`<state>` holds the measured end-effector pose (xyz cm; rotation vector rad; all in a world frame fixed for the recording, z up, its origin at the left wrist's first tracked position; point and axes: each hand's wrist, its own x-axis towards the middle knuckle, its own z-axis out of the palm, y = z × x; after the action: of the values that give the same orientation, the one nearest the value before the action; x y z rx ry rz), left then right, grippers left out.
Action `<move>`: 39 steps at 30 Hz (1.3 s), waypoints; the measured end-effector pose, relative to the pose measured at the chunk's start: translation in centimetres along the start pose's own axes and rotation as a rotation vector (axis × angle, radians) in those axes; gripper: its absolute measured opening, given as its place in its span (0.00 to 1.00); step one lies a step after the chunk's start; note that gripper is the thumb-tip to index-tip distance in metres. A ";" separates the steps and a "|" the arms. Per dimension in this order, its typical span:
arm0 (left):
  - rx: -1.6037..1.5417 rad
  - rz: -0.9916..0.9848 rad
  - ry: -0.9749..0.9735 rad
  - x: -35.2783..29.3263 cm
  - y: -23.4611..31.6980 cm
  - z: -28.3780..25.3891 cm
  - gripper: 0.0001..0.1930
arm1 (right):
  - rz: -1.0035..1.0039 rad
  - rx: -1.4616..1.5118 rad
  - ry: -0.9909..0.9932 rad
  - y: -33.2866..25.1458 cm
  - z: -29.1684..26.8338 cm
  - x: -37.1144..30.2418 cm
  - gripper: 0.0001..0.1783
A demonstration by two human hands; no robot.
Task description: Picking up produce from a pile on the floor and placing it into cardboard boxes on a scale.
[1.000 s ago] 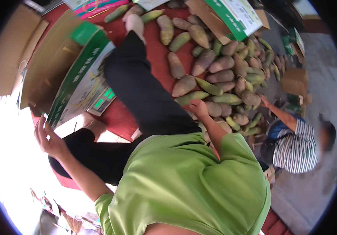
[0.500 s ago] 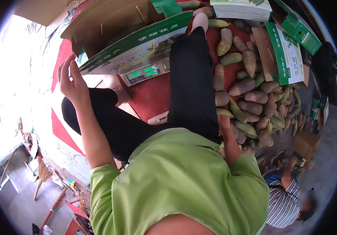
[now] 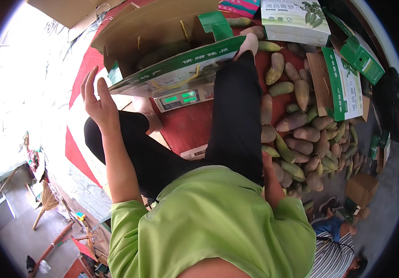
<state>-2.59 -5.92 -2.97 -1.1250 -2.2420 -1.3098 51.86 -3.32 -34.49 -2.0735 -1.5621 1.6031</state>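
My left hand is raised beside the left end of an opened green-and-white carton, fingers spread and holding nothing. The carton has yellow cord handles, and dark shapes lie in the shadow inside it. Underneath sits a digital scale with a lit green display, between my feet. My right hand hangs low beside my right thigh, next to a heap of long green and brownish radishes. My leg and the radishes hide its fingers, so whether it grips one does not show.
Another carton stands open beyond the heap, and a white printed box lies at the far right. A person in a striped shirt is at the lower right, near a brown carton. A straw broom lies at the left.
My view has shifted, so carton, scale and radishes sit slightly lower and further right. Both hands keep nearly the same pose. The person in stripes appears lower in the picture.
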 end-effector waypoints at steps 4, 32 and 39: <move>-0.039 0.018 0.009 0.9 -1.0 0.5 0.17 | -0.003 0.090 0.030 1.3 -0.2 0.1 0.14; -0.255 -0.288 -0.045 2.3 -2.8 -1.0 0.19 | 0.054 0.130 -0.017 -0.2 0.5 -0.7 0.12; -0.209 -0.275 0.012 2.8 -2.0 -1.2 0.21 | -0.020 -0.088 -0.069 5.5 0.8 3.9 0.12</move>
<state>-6.02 -6.15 -1.82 -0.8897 -2.3581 -1.6868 54.50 -3.41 -40.70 -2.0586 -1.6995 1.6453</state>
